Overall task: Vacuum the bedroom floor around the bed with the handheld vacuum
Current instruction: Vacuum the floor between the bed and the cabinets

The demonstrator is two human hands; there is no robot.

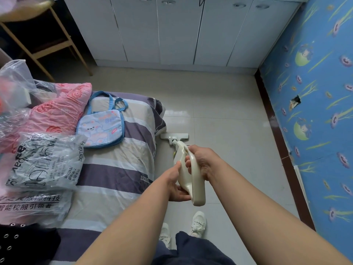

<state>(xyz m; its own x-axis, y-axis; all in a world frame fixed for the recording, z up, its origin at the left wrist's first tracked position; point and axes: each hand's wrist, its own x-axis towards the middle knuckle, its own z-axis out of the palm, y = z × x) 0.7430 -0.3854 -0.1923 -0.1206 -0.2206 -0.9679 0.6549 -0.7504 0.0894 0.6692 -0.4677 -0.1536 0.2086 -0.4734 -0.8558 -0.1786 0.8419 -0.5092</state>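
A cream handheld vacuum (188,175) points down at the tiled floor (229,142). Its flat white floor nozzle (174,136) rests on the tiles right beside the bed's far corner. My right hand (202,161) is wrapped around the upper part of the looped handle. My left hand (178,185) cups the body from the left and underneath, thumb along its side. The bed (122,169), with a purple, beige and white striped cover, lies to the left of the vacuum.
On the bed lie a light-blue tote bag (101,127), a pink quilted pillow (57,113) and plastic-wrapped packages (44,163). White cabinet doors (172,31) close the far end. A blue patterned wall (315,111) runs along the right. A wooden stand (47,43) is far left. My white shoes (198,222) stand on the tiles.
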